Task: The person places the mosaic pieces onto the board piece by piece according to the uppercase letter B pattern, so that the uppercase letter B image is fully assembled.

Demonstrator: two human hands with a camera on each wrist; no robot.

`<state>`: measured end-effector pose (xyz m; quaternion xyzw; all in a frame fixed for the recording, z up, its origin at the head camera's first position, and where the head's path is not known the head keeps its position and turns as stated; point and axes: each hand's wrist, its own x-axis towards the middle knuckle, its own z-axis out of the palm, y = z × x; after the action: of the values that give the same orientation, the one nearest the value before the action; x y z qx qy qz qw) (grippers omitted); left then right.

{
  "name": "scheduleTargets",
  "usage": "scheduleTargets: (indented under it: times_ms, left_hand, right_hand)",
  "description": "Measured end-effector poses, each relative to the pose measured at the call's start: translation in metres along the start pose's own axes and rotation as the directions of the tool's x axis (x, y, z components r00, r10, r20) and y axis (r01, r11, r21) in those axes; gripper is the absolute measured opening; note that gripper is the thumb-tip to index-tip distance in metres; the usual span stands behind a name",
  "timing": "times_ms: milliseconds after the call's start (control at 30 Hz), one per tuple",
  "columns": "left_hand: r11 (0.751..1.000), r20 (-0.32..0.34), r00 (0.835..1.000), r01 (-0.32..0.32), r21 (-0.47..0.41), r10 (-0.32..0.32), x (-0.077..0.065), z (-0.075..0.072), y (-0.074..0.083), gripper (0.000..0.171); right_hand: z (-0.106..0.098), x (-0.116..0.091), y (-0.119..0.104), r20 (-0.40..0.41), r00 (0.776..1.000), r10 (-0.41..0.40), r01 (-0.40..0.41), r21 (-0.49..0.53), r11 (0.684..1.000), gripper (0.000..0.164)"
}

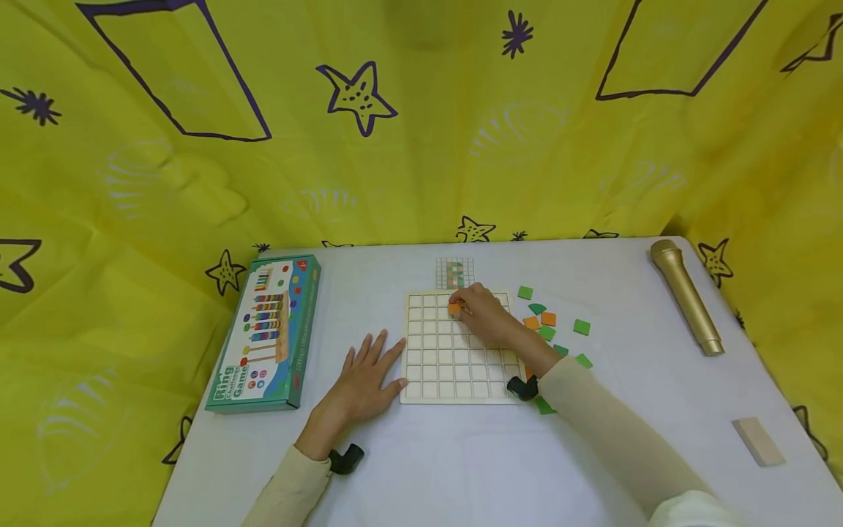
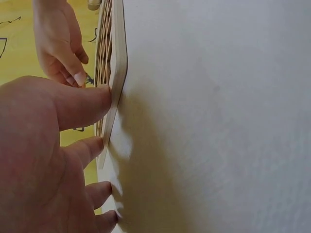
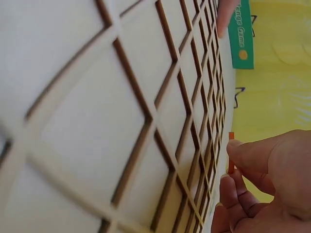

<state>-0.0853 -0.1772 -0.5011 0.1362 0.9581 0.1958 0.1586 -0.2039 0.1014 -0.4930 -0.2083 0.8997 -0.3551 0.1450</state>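
Note:
A pale wooden grid board [image 1: 440, 372] of square cells lies on the white table. Over its upper part, my right hand [image 1: 486, 315] pinches an orange square tile [image 1: 455, 309]; the right wrist view shows the tile [image 3: 231, 154] edge-on between thumb and fingers. My left hand [image 1: 366, 384] rests spread beside the board's left side. In the left wrist view, the thumb and a finger of that hand [image 2: 39, 141] touch the board's edge [image 2: 119, 58]. A small grid card [image 1: 444, 272] with a coloured pattern lies just behind the board.
Loose green and orange tiles [image 1: 582, 327] lie scattered right of the board, some partly behind the right forearm. A boxed ring game [image 1: 263, 329] lies at the left. A gold microphone [image 1: 686, 296] and a beige block [image 1: 759, 441] lie at the right. Yellow cloth [image 1: 421, 168] hangs behind.

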Motion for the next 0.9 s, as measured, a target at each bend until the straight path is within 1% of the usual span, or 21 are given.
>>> scheduleTargets:
  times_ms: [100, 267, 500, 733, 900]
  left_hand:
    - [1.0, 0.004, 1.0, 0.003, 0.003, -0.003, 0.001, 0.0, 0.0, 0.069]
    - [1.0, 0.005, 1.0, 0.001, 0.004, -0.001, 0.001, 0.001, 0.0, 0.069]
    - [1.0, 0.009, 1.0, 0.006, 0.011, -0.006, 0.001, 0.0, 0.0, 0.07]
    - [1.0, 0.003, 1.0, 0.0, 0.007, 0.0, 0.001, 0.001, 0.0, 0.07]
    - [1.0, 0.003, 1.0, 0.001, 0.007, -0.001, 0.001, 0.001, 0.0, 0.07]
  right_hand:
    - [0.008, 0.005, -0.004, 0.008, 1.0, -0.017, 0.017, -0.052, 0.999, 0.026]
    - [0.016, 0.009, -0.008, -0.002, 1.0, -0.011, 0.01, -0.102, 0.995, 0.025]
    - [0.019, 0.013, -0.011, -0.032, 0.999, -0.012, 0.009, -0.113, 0.994, 0.012]
    - [0.018, 0.012, -0.013, -0.039, 0.999, -0.023, 0.018, -0.134, 0.991, 0.016]
    - [0.018, 0.014, -0.011, -0.044, 0.998, -0.048, 0.041, -0.147, 0.988, 0.009]
